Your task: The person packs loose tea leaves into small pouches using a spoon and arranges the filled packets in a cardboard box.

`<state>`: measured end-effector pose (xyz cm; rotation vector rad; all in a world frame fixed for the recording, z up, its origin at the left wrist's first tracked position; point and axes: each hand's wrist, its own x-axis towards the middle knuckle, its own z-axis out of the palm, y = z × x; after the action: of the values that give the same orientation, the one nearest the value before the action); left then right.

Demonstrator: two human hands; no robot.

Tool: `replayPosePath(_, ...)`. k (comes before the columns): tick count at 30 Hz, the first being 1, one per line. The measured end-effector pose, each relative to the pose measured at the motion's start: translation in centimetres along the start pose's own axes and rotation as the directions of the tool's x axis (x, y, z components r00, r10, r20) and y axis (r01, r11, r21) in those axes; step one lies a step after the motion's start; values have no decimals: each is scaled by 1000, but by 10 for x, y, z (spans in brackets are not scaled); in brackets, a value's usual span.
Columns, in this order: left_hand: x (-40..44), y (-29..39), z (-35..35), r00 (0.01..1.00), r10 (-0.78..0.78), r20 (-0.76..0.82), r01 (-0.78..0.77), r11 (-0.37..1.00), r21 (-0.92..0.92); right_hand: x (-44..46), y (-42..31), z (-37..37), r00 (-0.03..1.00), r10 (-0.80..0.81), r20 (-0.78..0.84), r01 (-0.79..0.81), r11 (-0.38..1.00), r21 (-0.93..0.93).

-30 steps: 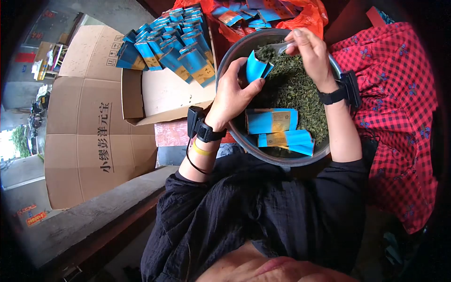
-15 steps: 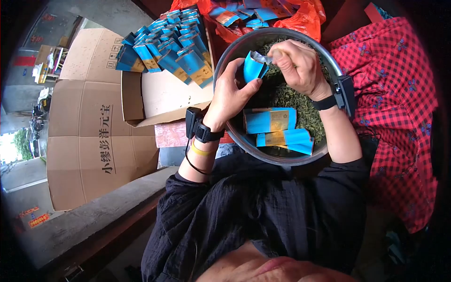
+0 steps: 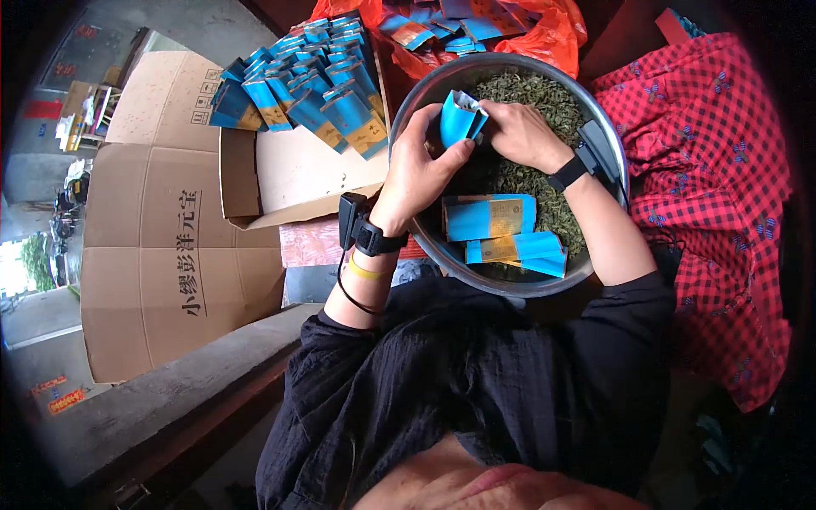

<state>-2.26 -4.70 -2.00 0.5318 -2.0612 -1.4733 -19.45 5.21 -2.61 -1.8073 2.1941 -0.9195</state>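
Observation:
My left hand (image 3: 418,170) is closed around a blue foil packet (image 3: 460,121), held upright with its silvery mouth open at the top. At the packet's right side, my right hand (image 3: 525,134) has its fingers curled against the edge; the fingertips are partly hidden. Both hands are over a metal basin (image 3: 619,140) of dried green leaves (image 3: 535,89), which look like tea. Below the hands, a blue and gold packet (image 3: 490,218) lies flat on the leaves, with more flat packets (image 3: 518,251) overlapping just beneath it.
Left of the basin, a shallow cardboard box (image 3: 297,174) holds rows of standing blue and gold packets (image 3: 314,81). Behind the basin, a red plastic bag (image 3: 557,42) contains more packets. A large carton flap (image 3: 170,263) stands at left; red checked cloth (image 3: 705,212) hangs at right.
My right hand has moved from a pinch above the packet's mouth, down to the packet's right side. My left hand and the packet have stayed nearly in place.

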Motion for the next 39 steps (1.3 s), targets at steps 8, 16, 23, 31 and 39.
replayPosePath(8, -2, 10, -4, 992, -115, 47, 114, 993, 25, 14, 27, -15, 963, 270, 9, -239, 836, 494)
replayPosePath(16, -4, 17, -4, 992, -123, 39, 122, 992, 5, 9, 4, -49, 887, 228, -401, 52, 814, 579)
replayPosePath(23, -3, 14, -4, 988, -142, 54, 141, 990, 30, 2, -27, -54, 857, -342, -386, 351, 935, -48)
replayPosePath(31, -3, 7, -3, 997, -64, 37, 63, 998, 31, 3, -35, -47, 830, -457, -319, 450, 887, -102)
replayPosePath(39, -3, 11, -4, 992, -115, 44, 113, 992, 58, 1, -20, -57, 860, -47, -509, 150, 975, 164)
